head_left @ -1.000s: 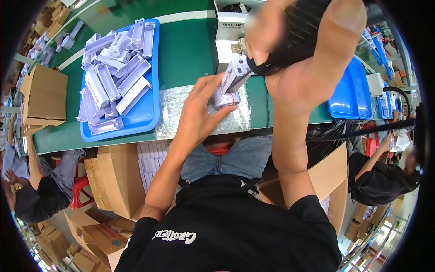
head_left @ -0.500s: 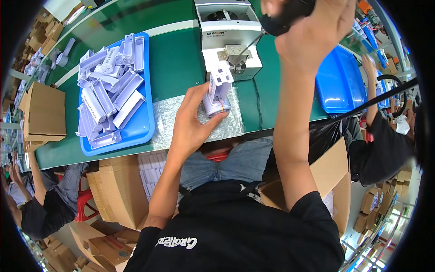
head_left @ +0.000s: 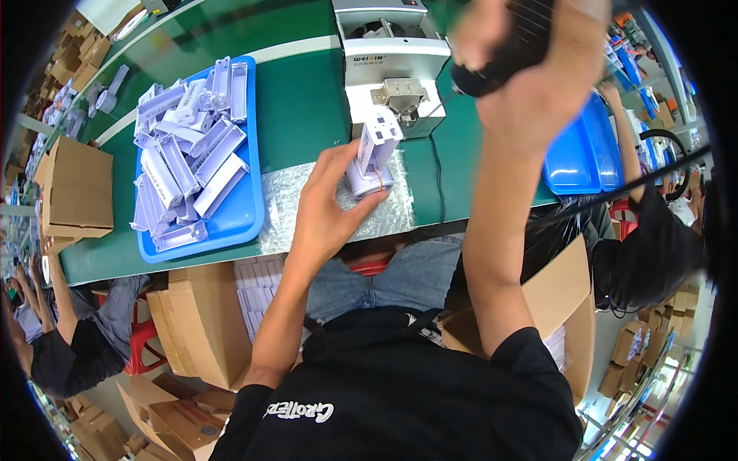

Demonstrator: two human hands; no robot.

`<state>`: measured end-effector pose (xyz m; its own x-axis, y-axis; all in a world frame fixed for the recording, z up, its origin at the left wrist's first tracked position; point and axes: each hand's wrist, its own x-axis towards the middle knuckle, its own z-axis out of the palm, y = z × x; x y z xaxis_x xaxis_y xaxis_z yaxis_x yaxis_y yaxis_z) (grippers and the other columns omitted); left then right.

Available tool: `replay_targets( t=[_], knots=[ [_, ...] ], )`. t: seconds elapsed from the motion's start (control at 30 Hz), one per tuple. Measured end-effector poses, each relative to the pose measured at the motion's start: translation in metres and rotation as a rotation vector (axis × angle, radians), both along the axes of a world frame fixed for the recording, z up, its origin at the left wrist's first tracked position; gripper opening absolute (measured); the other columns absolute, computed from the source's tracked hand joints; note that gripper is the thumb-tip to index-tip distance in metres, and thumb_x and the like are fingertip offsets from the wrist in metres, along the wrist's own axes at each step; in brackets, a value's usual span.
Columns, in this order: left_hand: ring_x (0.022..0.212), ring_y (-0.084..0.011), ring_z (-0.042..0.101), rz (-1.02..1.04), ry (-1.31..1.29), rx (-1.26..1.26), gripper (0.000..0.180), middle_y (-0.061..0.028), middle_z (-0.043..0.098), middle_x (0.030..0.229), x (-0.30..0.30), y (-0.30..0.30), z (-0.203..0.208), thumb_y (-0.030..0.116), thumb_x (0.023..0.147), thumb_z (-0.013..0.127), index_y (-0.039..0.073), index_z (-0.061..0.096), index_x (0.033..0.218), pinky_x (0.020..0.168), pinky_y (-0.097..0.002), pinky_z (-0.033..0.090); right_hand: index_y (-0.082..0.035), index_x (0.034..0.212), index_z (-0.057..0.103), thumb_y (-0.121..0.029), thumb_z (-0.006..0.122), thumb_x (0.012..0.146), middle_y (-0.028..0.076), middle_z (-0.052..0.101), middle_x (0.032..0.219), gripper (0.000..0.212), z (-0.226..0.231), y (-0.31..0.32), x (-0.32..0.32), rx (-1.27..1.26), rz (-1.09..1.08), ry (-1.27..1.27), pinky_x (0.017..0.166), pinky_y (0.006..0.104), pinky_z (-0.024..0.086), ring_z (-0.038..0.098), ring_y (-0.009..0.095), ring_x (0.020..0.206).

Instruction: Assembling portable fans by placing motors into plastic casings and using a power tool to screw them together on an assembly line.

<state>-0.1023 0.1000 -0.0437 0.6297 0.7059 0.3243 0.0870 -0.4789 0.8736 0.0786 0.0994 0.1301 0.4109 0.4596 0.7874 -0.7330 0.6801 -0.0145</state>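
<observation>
My left hand [head_left: 327, 203] is closed around a white plastic housing [head_left: 372, 157], which stands upright with a round base and a thin orange wire across it. Fingers pass behind it and the thumb presses its near side. Higher up at the right, my right hand [head_left: 534, 104] grips a black electric screwdriver [head_left: 516, 46], partly blurred. The thin bit slants down to the left, near the metal block [head_left: 403, 96] on the front of a white screw feeder [head_left: 396, 65]. Whether a screw sits on the bit is too small to tell.
A blue tray [head_left: 256, 201] heaped with white plastic housings [head_left: 181, 150] lies at the left, beside a cardboard box [head_left: 77, 188]. Bubble wrap [head_left: 296, 223] covers the near table edge. Another blue tray [head_left: 569, 165] is at the right, and a black cable [head_left: 438, 173] runs down the table.
My right hand and the screwdriver have shifted right and nearer to me, drawing the bit away from the feeder's metal block. My left hand keeps its hold on the housing.
</observation>
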Motion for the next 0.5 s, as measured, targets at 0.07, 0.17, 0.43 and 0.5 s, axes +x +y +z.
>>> replay_targets(
  t=[0.07, 0.17, 0.43, 0.5],
  knots=[
    [0.12, -0.0333, 0.067, 0.02, 0.002, 0.019, 0.072, -0.0157, 0.065, 0.133, -0.001, 0.0, 0.0, 0.008, 0.078, 0.091, 0.004, 0.062, 0.144, 0.103, -0.0398, 0.054, 0.001, 0.145, 0.046, -0.052, 0.046, 0.114, 0.004, 0.054, 0.059, 0.061, 0.0, -0.023, -0.014, -0.064, 0.23, 0.107, 0.036, 0.0248, 0.041, 0.05, 0.011, 0.04],
    [0.12, -0.0329, 0.068, 0.025, 0.039, 0.029, 0.074, -0.0156, 0.066, 0.133, 0.0, 0.0, 0.005, 0.009, 0.076, 0.093, 0.004, 0.062, 0.144, 0.103, -0.0399, 0.054, 0.001, 0.146, 0.043, -0.056, 0.05, 0.11, 0.005, 0.056, 0.063, 0.068, -0.003, -0.036, -0.025, -0.23, 0.0, -0.01, 0.04, 0.0245, 0.044, 0.052, 0.012, 0.043],
    [0.12, -0.0324, 0.068, 0.044, 0.019, 0.001, 0.075, -0.0154, 0.066, 0.133, 0.002, -0.001, 0.004, 0.01, 0.076, 0.093, 0.004, 0.063, 0.144, 0.102, -0.0394, 0.054, 0.001, 0.149, 0.036, -0.068, 0.059, 0.101, 0.008, 0.061, 0.073, 0.087, -0.007, -0.052, -0.044, -0.637, -0.637, -0.343, 0.049, 0.0237, 0.05, 0.058, 0.013, 0.053],
    [0.12, -0.0321, 0.068, 0.043, 0.017, 0.01, 0.075, -0.0154, 0.066, 0.133, 0.002, -0.002, 0.004, 0.01, 0.076, 0.093, 0.004, 0.062, 0.144, 0.102, -0.0392, 0.054, 0.001, 0.15, 0.034, -0.071, 0.062, 0.098, 0.009, 0.062, 0.076, 0.093, -0.01, -0.05, -0.049, -0.736, -0.792, -0.432, 0.051, 0.0235, 0.052, 0.06, 0.013, 0.055]
  ],
)
